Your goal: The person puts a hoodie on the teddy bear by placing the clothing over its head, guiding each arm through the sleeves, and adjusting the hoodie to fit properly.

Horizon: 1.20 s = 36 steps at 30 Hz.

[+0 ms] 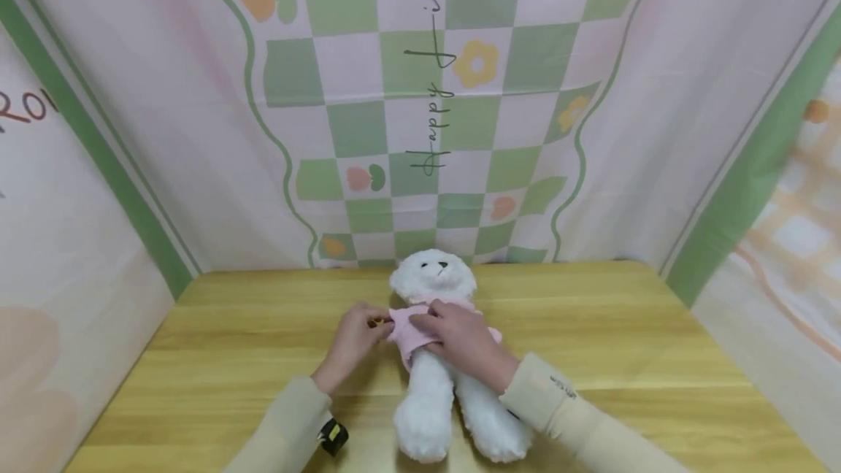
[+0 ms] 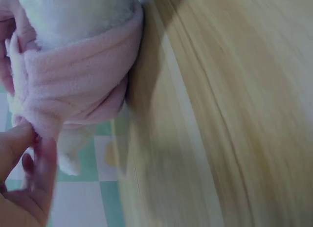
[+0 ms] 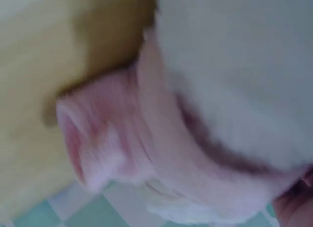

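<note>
A white plush bear [image 1: 430,414] lies on its back, head toward the far wall, wearing a small pink shirt [image 1: 409,333]. My left hand [image 1: 355,341] pinches the shirt's sleeve on the left side between thumb and fingers, plainly seen in the left wrist view, where the pink cloth [image 2: 83,73] is drawn toward the fingertips. Across the bear's belly, my right hand [image 1: 463,338] holds the front hem of the shirt. The other sleeve [image 3: 98,139] sticks out over the table in the right wrist view. Both of the bear's arms are mostly hidden by the shirt.
The bear lies on a wood-grain table [image 1: 263,327]. Behind it hangs a green-and-white checked cloth [image 1: 414,122] with lettering, and printed cloths close off both sides. A black device [image 1: 333,436] with a yellow-green mark sits by the left sleeve cuff.
</note>
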Available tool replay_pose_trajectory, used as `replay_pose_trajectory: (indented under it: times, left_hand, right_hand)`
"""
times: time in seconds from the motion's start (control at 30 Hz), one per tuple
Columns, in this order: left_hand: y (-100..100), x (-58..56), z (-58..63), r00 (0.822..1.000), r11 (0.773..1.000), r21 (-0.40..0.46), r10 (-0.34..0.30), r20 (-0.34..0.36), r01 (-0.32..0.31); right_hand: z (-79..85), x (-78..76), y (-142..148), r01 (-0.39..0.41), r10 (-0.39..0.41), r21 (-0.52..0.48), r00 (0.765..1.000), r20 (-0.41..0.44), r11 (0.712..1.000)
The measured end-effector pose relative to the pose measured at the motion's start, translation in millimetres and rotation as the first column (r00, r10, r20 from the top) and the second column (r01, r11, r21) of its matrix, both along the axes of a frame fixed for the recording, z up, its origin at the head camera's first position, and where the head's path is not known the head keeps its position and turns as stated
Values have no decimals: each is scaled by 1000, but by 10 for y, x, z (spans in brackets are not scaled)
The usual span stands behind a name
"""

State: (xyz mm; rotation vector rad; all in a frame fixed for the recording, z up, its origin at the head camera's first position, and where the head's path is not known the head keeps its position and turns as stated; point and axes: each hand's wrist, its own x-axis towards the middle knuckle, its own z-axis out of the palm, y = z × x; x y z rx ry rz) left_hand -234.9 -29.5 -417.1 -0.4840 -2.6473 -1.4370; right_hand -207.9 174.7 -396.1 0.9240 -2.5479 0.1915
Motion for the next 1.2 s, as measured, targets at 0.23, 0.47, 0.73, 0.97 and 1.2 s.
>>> replay_pose_trajectory:
  times: [0.23,0.47,0.73,0.97,1.2]
  left_hand:
    - [1,-20,-44,999,993,-116,-29,-34,25]
    - [-30,-82,24,997,982,-177,-74,-23,69]
    - [-77,-157,61,996,980,-185,-79,-39,70]
    - [-59,-65,88,995,987,-155,-46,-86,32]
    - [-24,-12,117,973,956,-292,-71,-221,4]
  right_hand:
    - [-99,-27,31,-62,61,-165,998,-13,984]
    - [-88,-68,139,-136,132,-237,991,-31,962]
    - [-60,-37,254,-224,240,-311,971,12,924]
    - [-56,-16,251,-139,178,-334,980,90,932]
    - [-61,-32,187,-148,183,-312,979,86,938]
